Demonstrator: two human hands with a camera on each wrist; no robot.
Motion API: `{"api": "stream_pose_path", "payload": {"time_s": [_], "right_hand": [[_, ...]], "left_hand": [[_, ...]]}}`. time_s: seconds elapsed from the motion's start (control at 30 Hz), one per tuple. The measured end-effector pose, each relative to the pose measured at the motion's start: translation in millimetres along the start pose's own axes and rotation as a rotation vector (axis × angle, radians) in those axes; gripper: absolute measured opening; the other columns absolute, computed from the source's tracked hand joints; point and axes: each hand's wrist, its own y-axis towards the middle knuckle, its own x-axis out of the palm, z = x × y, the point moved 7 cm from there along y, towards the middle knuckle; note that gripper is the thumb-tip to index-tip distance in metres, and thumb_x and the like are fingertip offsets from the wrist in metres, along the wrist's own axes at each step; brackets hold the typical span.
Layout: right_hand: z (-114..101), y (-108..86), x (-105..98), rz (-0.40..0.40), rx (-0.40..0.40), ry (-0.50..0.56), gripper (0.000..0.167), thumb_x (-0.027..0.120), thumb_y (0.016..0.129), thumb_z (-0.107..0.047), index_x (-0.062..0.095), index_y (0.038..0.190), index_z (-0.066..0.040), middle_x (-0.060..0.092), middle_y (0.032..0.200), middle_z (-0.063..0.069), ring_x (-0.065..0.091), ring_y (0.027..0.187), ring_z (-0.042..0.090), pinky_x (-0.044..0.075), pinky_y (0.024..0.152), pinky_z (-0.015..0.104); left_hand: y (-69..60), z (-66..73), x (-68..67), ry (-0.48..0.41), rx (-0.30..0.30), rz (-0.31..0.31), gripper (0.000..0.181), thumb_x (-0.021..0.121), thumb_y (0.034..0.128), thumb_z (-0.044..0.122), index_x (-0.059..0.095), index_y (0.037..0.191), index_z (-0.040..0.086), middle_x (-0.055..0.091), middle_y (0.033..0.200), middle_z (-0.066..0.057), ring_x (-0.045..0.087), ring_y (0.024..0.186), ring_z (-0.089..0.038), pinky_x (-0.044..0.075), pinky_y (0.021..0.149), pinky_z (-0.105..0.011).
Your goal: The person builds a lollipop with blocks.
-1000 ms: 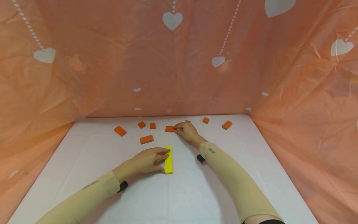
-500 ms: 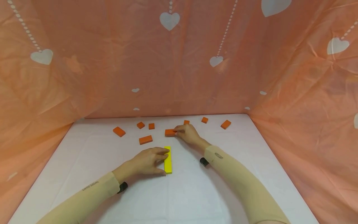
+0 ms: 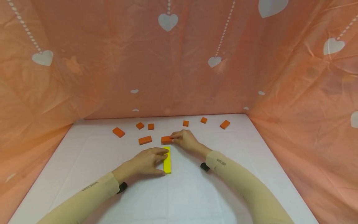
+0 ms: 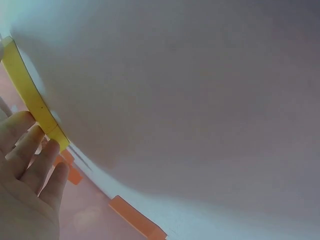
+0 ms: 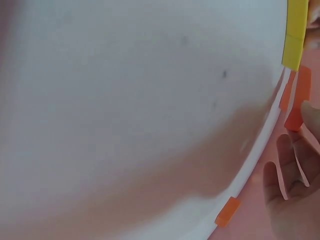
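My right hand (image 3: 186, 140) pinches the orange block (image 3: 166, 140), likely light and stiff, best held by its right end, just beyond the yellow bar (image 3: 167, 165) my left hand (image 3: 146, 161) touches, fingers apart.

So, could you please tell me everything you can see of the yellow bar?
The yellow bar is long, narrow and straight-edged, plain and smooth-looking; its material is unclear. A thin line crosses it, perhaps a joint between two pieces, and it bears a small dark speck. It lies flat on the white tabletop, lengthwise away from the person. The left hand touches it with its fingers, the thumb by the near end. Just beyond its far end is an orange block.
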Motion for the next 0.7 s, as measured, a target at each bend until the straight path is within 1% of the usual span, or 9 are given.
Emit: {"api": "stream_pose_path", "payload": {"time_s": [0.17, 0.33, 0.5, 0.7], "right_hand": [[0.1, -3.2, 6.0, -0.039, -0.009, -0.017, 0.025, 0.072, 0.099, -0.014, 0.078, 0.123, -0.009, 0.073, 0.129, 0.006, 0.063, 0.122, 0.027, 0.051, 0.107, 0.044], [0.5, -5.7, 10.0, -0.059, -0.018, -0.050, 0.026, 0.072, 0.099, -0.015, 0.078, 0.123, -0.010, 0.074, 0.127, 0.004, 0.064, 0.117, 0.024, 0.052, 0.103, 0.041], [0.8, -6.5, 11.0, -0.068, -0.010, -0.055, 0.026, 0.073, 0.099, -0.017, 0.078, 0.124, -0.012, 0.074, 0.128, 0.003, 0.064, 0.117, 0.024, 0.052, 0.102, 0.040], [-0.3, -7.0, 11.2, -0.063, -0.031, -0.069, 0.025, 0.074, 0.098, -0.016, 0.078, 0.122, -0.011, 0.075, 0.124, 0.003, 0.065, 0.113, 0.023, 0.053, 0.101, 0.041]], "left_hand": [[-0.5, -1.1, 0.5, -0.002, 0.004, 0.003, 0.071, 0.085, 0.0839, 0.050, 0.069, 0.136, 0.004, 0.058, 0.150, -0.010, 0.055, 0.137, -0.031, 0.048, 0.111, -0.048], [-0.3, -1.1, 0.6, -0.012, 0.015, 0.010, 0.070, 0.086, 0.0836, 0.048, 0.069, 0.135, 0.004, 0.059, 0.148, -0.011, 0.056, 0.136, -0.031, 0.049, 0.111, -0.048], [-0.2, -1.8, 0.4, -0.008, 0.016, 0.012, 0.069, 0.085, 0.0839, 0.049, 0.070, 0.135, 0.005, 0.059, 0.149, -0.010, 0.056, 0.137, -0.031, 0.049, 0.111, -0.048], [0.4, -2.1, -1.1, -0.006, 0.020, 0.006, 0.070, 0.084, 0.0847, 0.051, 0.069, 0.136, 0.005, 0.058, 0.149, -0.010, 0.055, 0.137, -0.031, 0.049, 0.111, -0.048]]}}
